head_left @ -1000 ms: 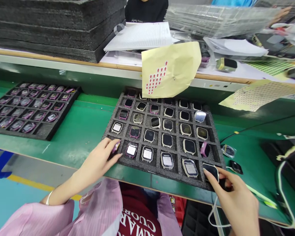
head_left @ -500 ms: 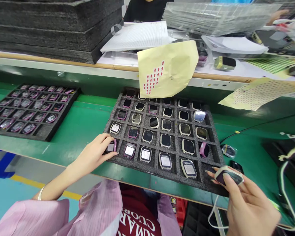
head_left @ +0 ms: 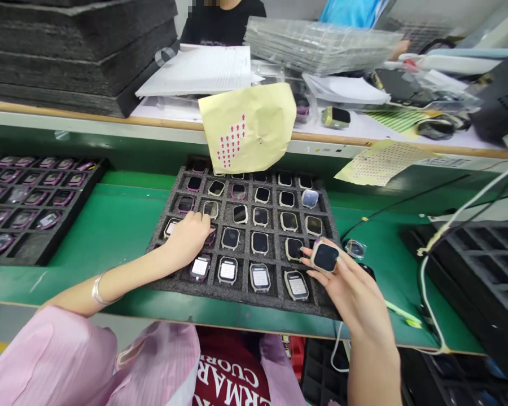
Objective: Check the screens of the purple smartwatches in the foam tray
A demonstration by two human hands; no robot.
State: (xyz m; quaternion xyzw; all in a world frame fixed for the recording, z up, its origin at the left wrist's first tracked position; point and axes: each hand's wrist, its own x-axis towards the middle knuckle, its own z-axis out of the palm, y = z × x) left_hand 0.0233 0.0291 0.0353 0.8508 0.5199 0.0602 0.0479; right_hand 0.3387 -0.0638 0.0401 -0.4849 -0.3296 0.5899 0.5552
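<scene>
My right hand [head_left: 355, 287] is closed on a pale smartwatch [head_left: 325, 256], holding it by its sides with the dark screen showing. It is raised over the right end of a black foam tray [head_left: 237, 288]. My left hand [head_left: 188, 239] reaches over the tray's left part, fingers bent down on a purple smartwatch [head_left: 210, 237] in its compartment, mostly hidden by the fingers. Around it sit several watches in compartments. In the front row, a purple watch [head_left: 200, 267] and a pale watch [head_left: 227, 270] have lit white screens; many further back are dark.
A second foam tray [head_left: 34, 248] of purple watches lies at left. Black foam trays [head_left: 461, 265] are stacked at right, beside a white cable [head_left: 424, 282]. Yellow paper [head_left: 249, 129] hangs from the shelf above the tray. Behind it sits a person in black [head_left: 224, 22].
My left hand has moved from the purple watch in the front left corner to another, one row back and rightward. My right hand has lifted the pale watch and turned its screen up.
</scene>
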